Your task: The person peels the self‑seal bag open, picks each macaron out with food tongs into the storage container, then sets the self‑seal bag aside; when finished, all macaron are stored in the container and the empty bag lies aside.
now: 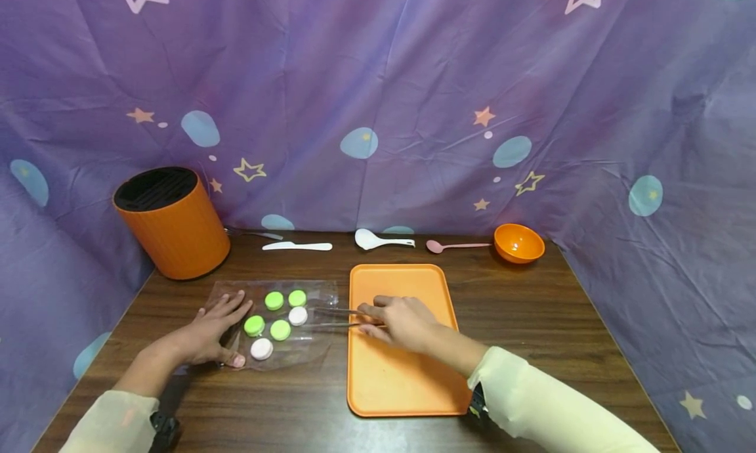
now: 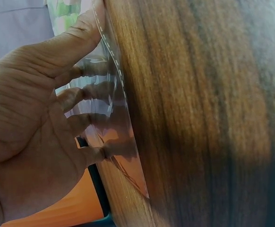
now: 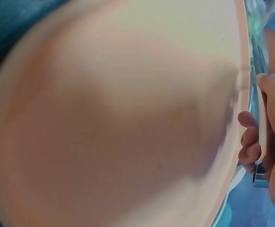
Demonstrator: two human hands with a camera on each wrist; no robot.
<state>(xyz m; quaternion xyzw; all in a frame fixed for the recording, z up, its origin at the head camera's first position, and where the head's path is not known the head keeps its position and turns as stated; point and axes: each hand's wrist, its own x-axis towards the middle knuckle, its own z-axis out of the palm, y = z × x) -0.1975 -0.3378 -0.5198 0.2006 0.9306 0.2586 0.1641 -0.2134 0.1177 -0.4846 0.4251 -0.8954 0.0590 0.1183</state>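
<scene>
My left hand (image 1: 207, 335) is spread on the left edge of a clear plastic sheet (image 1: 313, 351), fingertips and thumb touching it. In the left wrist view the thumb (image 2: 76, 45) lies along the sheet's edge. Several green round pieces (image 1: 280, 329) and two white ones, one a white round piece (image 1: 262, 348), lie at the sheet; whether on or inside it I cannot tell. My right hand (image 1: 407, 325) holds metal tongs (image 3: 259, 56) over the tray. The tongs' two arms point left, apart, their tips near the upper white round piece (image 1: 298, 316).
Beneath the right hand lies an orange tray (image 1: 401, 381). Along the back are a white knife (image 1: 298, 246), a white ladle (image 1: 378, 240), a pink spoon (image 1: 455, 246) and an orange bowl (image 1: 518, 243). An orange knife block (image 1: 177, 233) stands back left, before a purple cloth backdrop.
</scene>
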